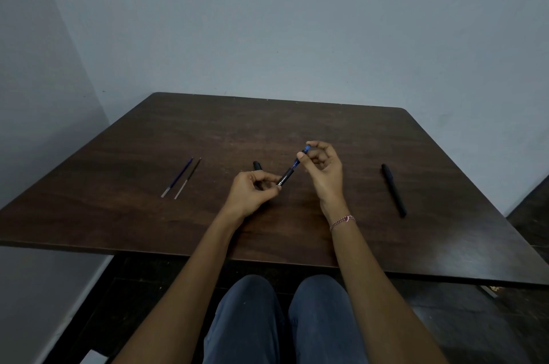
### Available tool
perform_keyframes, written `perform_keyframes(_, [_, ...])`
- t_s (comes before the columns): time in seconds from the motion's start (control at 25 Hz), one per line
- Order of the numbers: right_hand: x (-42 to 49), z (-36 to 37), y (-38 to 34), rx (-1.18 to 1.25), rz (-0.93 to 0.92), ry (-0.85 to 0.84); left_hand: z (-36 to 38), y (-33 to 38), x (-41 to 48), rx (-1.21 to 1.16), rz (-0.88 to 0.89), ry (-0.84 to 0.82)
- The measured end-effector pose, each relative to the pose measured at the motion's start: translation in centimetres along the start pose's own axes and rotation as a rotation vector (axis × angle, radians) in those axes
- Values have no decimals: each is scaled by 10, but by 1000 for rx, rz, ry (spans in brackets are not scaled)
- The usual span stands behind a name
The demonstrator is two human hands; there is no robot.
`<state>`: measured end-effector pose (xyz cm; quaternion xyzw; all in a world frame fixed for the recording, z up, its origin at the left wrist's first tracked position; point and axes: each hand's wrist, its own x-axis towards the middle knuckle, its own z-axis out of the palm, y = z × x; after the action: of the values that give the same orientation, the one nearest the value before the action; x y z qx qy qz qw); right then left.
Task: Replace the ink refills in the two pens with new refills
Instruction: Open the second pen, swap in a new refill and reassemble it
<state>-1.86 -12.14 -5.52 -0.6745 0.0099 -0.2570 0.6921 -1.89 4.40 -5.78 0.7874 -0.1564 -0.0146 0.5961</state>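
Note:
Above the middle of the table I hold an uncapped black pen [287, 177] tilted up to the right. My left hand [252, 193] grips its black barrel at the lower end. My right hand [322, 167] pinches its blue front section [303, 154] at the upper end. A black pen cap [257, 165] lies on the table just behind my left hand. A second black pen [394, 190], capped, lies to the right. Two thin refills lie side by side at the left: a blue refill [178, 177] and a dark refill [188, 178].
The dark wooden table [148, 221] stands against a pale wall, its near edge over my knees. A bracelet [341, 221] circles my right wrist. The floor below is dark, and a white wall base runs along the left.

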Motion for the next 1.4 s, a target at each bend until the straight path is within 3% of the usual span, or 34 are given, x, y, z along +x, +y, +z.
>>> perform_keyframes(0.72, [-2, 1, -1, 30, 31, -122, 0, 0, 0, -1, 28, 34])
perform_keyframes(1.28, [-4, 2, -2, 9, 251, -179, 0, -5, 0, 31, 58, -76])
perform_keyframes(1.4, [-5, 3, -2, 98, 291, -192, 0, -4, 0, 31, 46, -69])
